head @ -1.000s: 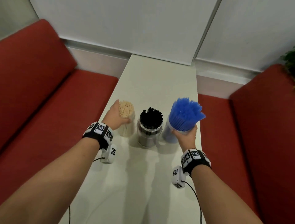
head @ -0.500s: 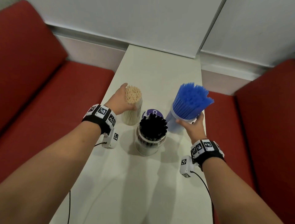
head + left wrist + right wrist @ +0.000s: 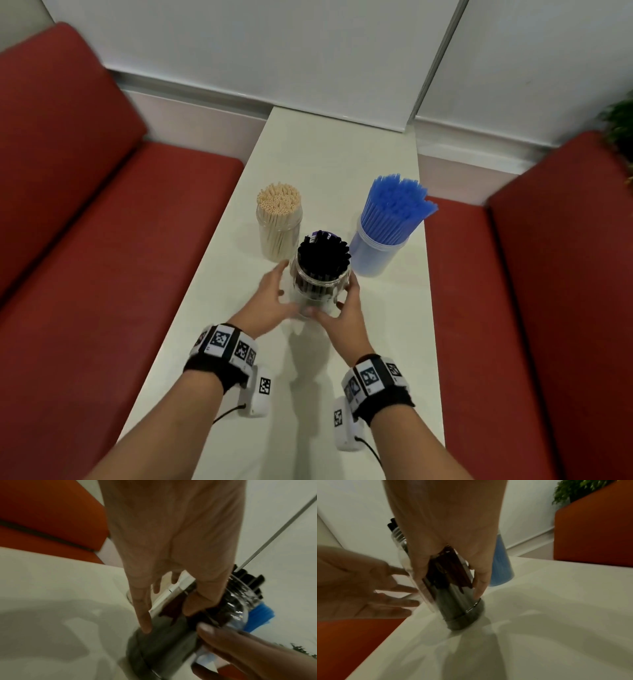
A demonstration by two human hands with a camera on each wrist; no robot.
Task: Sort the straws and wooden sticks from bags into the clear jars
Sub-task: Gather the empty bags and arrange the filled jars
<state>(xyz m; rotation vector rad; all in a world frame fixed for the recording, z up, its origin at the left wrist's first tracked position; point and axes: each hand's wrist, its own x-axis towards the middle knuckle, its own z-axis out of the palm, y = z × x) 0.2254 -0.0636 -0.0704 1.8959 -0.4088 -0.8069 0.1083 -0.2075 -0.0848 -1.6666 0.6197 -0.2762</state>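
Note:
Three clear jars stand on the white table (image 3: 335,171). The jar of beige wooden sticks (image 3: 279,222) is back left and the jar of blue straws (image 3: 387,233) back right. Nearest me, in the middle, is the jar of black straws (image 3: 322,270). My right hand (image 3: 342,298) grips that jar (image 3: 453,601) low down, thumb on one side and fingers on the other. My left hand (image 3: 287,291) touches its left side with straight, spread fingers (image 3: 402,588). In the left wrist view my left hand (image 3: 169,615) lies against the jar (image 3: 231,601).
Red sofa seats flank the narrow table, one on the left (image 3: 102,240) and one on the right (image 3: 548,274). A white wall closes the far end. A green plant (image 3: 620,126) stands at the far right. Bare tabletop lies in front of the jars.
My left hand has let go of the wooden-stick jar and my right hand has let go of the blue-straw jar. Both have come in to the black-straw jar.

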